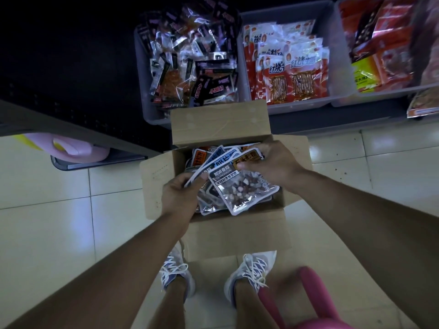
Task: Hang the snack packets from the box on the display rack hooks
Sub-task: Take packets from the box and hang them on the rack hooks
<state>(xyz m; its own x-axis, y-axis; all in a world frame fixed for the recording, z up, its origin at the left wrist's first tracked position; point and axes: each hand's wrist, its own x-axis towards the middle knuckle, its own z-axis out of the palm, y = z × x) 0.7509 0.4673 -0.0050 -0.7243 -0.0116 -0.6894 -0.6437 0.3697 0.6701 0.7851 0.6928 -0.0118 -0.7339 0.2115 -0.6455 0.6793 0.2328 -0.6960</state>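
An open cardboard box (219, 124) stands on the tiled floor in front of my feet, full of snack packets. My left hand (180, 195) grips a fanned stack of white-edged packets (213, 162) over the box's left side. My right hand (275, 162) pinches the top of a packet with a yellow label (247, 157) at the stack's right end. A clear-windowed packet (242, 191) of mixed bits lies on top of the pile between my hands. No rack hooks are in view.
Three grey bins stand behind the box: one with dark packets (190, 58), one with red-and-white packets (285, 67), one with red packets (384, 48). A dark shelf edge (71, 129) juts in at left over a pink item (78, 150). A pink object (313, 300) is by my right shoe.
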